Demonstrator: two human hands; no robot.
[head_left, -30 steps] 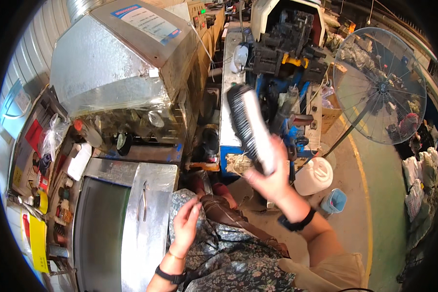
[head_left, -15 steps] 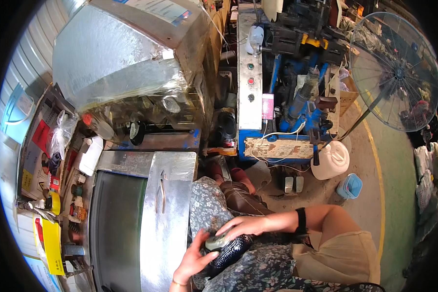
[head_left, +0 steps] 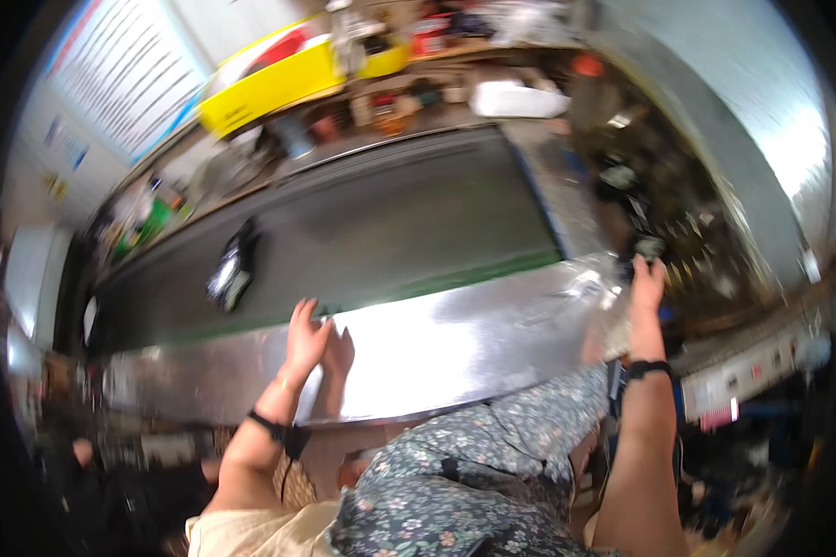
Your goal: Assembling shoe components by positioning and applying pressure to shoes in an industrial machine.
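Observation:
My left hand (head_left: 308,342) hovers at the bright metal ledge (head_left: 455,343), its fingers apart and nothing in them. To the right, my right hand (head_left: 648,286) reaches into the mouth of a metal machine. Its fingertips close on the near end of a glossy black shoe (head_left: 639,221) with a pale opening; blur softens the grip. Just beyond it lies another dark shoe (head_left: 615,176) with a pale part. On the dark conveyor belt (head_left: 390,204) at the left rests a further shiny black shoe (head_left: 235,265), apart from my left hand.
Behind the belt runs a shelf with a yellow box (head_left: 274,88), a white bottle (head_left: 520,97) and small jars. The machine's metal hood (head_left: 762,121) overhangs at right. A white control panel (head_left: 743,376) stands beyond my right forearm. Someone in dark clothing (head_left: 130,492) is at lower left.
My view has swung left to the belt. Both hands were together on a black shoe at my lap; now they are wide apart, the right one at the machine mouth with the shoe.

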